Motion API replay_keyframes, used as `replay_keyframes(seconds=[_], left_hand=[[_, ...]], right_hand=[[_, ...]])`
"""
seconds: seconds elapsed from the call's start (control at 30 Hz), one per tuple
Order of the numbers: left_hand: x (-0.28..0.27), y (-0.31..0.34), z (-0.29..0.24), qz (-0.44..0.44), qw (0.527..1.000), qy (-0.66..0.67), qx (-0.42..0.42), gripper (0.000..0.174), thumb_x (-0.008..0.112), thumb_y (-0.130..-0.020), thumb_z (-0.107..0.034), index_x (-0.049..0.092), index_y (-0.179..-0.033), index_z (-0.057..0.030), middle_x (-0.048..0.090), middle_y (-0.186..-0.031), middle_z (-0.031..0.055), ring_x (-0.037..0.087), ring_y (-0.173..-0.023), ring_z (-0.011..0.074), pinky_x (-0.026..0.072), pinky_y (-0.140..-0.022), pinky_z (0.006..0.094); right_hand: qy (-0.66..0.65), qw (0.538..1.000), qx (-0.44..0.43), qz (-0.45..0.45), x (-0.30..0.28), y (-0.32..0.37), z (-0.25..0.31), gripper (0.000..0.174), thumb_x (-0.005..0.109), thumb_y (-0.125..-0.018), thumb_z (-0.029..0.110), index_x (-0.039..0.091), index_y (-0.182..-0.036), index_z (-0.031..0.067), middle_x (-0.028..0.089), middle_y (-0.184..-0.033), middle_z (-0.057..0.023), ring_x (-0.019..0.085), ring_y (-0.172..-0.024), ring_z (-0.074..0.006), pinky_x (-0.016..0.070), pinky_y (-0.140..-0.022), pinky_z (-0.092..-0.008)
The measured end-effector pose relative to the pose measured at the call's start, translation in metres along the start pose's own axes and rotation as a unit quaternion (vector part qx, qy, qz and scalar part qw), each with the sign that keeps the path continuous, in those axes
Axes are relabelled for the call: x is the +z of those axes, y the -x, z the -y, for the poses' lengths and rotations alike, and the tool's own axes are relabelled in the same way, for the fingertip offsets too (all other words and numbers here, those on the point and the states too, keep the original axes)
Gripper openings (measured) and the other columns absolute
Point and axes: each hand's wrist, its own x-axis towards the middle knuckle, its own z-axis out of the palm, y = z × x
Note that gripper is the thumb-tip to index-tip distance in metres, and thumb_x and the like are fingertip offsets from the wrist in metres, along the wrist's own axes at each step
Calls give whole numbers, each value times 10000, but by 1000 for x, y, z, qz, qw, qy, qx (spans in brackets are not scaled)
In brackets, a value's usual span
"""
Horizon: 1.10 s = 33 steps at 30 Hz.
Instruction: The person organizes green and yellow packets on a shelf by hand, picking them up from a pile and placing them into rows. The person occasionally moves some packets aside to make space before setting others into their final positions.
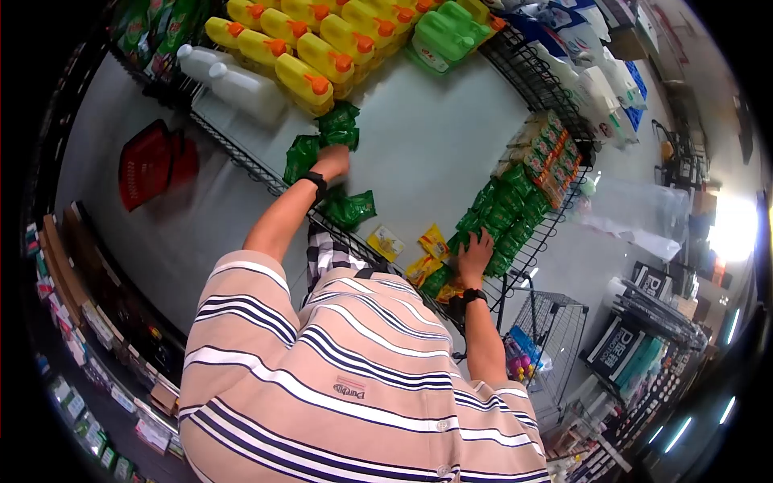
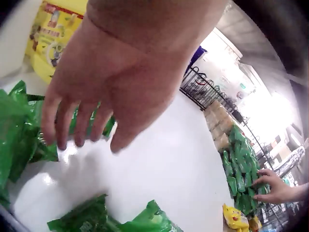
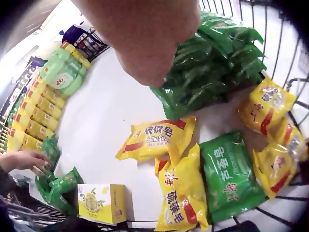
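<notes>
Several green packets [image 1: 302,157] lie at the left of the white shelf, and my left hand [image 1: 332,163] is over them. In the left wrist view, my left hand [image 2: 106,92] has its fingers extended and apart above the shelf, holding nothing, with green packets [image 2: 19,135] beside and behind it. My right hand [image 1: 475,256] rests at the near end of the stacked green packets [image 1: 503,209]; its fingers are hidden in the right wrist view. Yellow packets [image 3: 181,193], one green packet [image 3: 229,174] and a yellow-white box [image 3: 101,202] lie near the front edge.
Yellow jugs [image 1: 326,64] and white jugs [image 1: 245,92] stand at the back left, a green bottle pack [image 1: 444,39] at the back. Wire rails [image 1: 241,157] edge the shelf. A red basket [image 1: 157,165] sits on the floor to the left, a wire cart [image 1: 555,330] to the right.
</notes>
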Motion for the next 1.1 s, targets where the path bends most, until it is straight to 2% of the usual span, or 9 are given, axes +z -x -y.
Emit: replay_keyframes(seconds=[0.07, 0.17, 0.3, 0.53, 0.63, 0.83, 0.97, 1.0, 1.1], left_hand=[[-33, 27, -8, -268, 954, 130, -24, 390, 615, -677, -161, 546, -1045, -54, 558, -1002, 190, 539, -915, 331, 445, -764, 410], [-58, 30, -8, -392, 918, 44, 38, 518, 638, -673, -167, 452, -1147, -77, 460, -1139, 185, 453, -1043, 325, 412, -828, 420], [-55, 0, 0, -299, 953, 2, 44, 643, 692, -620, -186, 406, -1191, -113, 377, -1221, 193, 368, -1129, 339, 397, -866, 421], [-50, -20, -12, -118, 986, 40, 115, 533, 750, -490, -404, 598, -848, -40, 554, -898, 193, 547, -845, 345, 459, -718, 402], [-13, -11, -25, -92, 977, 59, 181, 462, 723, -506, -342, 600, -841, -48, 603, -836, 165, 572, -788, 328, 468, -712, 389], [-15, 31, -125, -234, 962, 79, 113, 471, 667, -565, -422, 579, -816, -34, 600, -778, 195, 578, -770, 328, 462, -691, 400], [-20, 33, -214, -72, 933, 350, 40, 580, 510, -729, -563, 589, -767, 10, 587, -641, 163, 597, -582, 255, 465, -548, 348], [-20, 36, -238, -20, 937, 348, 18, 606, 487, -742, -577, 586, -746, 21, 572, -612, 145, 589, -549, 240, 460, -522, 333], [-14, 61, -301, 81, 948, 302, 63, 665, 452, -750, -614, 575, -710, 39, 553, -600, 121, 576, -536, 193, 455, -502, 302]], right_hand=[[-16, 1000, 10, 2, -9, -2, 7, 338, 629, -712, 151, 525, -1022, 67, 368, -1224, -144, 339, -1135, -339, 340, -884, -462], [-34, 999, 31, -22, -11, -4, 22, 369, 638, -684, 149, 522, -1023, 59, 371, -1229, -171, 344, -1137, -358, 331, -896, -466], [-45, 996, 69, -46, -18, -3, 52, 390, 617, -626, 128, 525, -995, 42, 373, -1231, -193, 335, -1148, -381, 306, -928, -462], [-84, 986, 128, -68, -18, -2, 55, 291, 593, -659, 149, 549, -934, 64, 409, -1195, -168, 343, -1144, -359, 312, -917, -463], [-122, 985, 108, -59, -8, -5, 49, 255, 586, -669, 144, 550, -909, 66, 449, -1150, -161, 358, -1127, -354, 338, -894, -451], [-306, 949, 48, -61, -3, -21, 40, 253, 596, -696, 169, 548, -914, 49, 506, -1045, -155, 442, -1043, -306, 389, -844, -391], [-480, 873, 80, -28, -6, -21, 34, 344, 581, -754, 207, 484, -1004, -8, 538, -988, -183, 535, -881, -305, 433, -767, -359], [-561, 819, 118, -14, -5, -16, 30, 374, 578, -775, 218, 460, -1026, -33, 549, -964, -193, 571, -811, -285, 455, -722, -334], [-535, 811, 235, 38, -15, 5, 2, 410, 582, -779, 223, 430, -1056, -37, 591, -818, -199, 599, -748, -267, 466, -649, -336]])
